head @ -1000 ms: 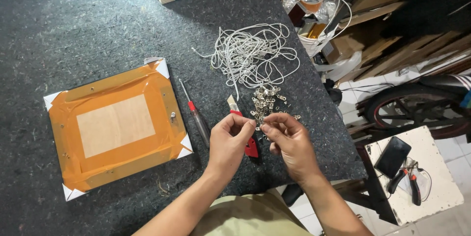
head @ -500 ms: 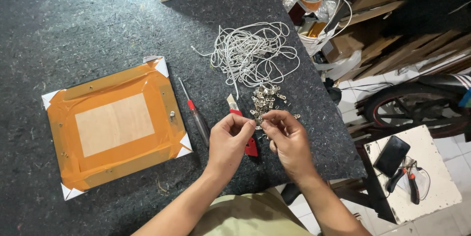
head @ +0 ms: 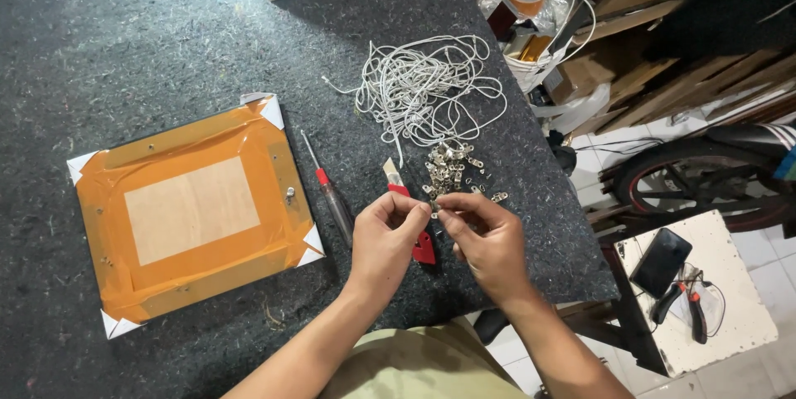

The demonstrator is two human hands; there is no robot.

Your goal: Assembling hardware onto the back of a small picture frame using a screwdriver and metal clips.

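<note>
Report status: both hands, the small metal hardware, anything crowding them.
Left hand and right hand pinch one small silver metal hanger piece together. Pile of silver hangers just beyond. Red-handled utility knife under the left fingers.

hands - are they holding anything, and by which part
Left hand and right hand pinch one small metal hanger between their fingertips, by its ends; the exact grip cannot be told.

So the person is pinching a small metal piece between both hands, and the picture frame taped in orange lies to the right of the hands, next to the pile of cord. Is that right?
Not quite. The head view shows the orange-taped picture frame lying to the left of the hands, past the red-handled screwdriver. The rest holds: the left hand and right hand pinch a small metal piece, and the white cord lies beyond them.
</note>
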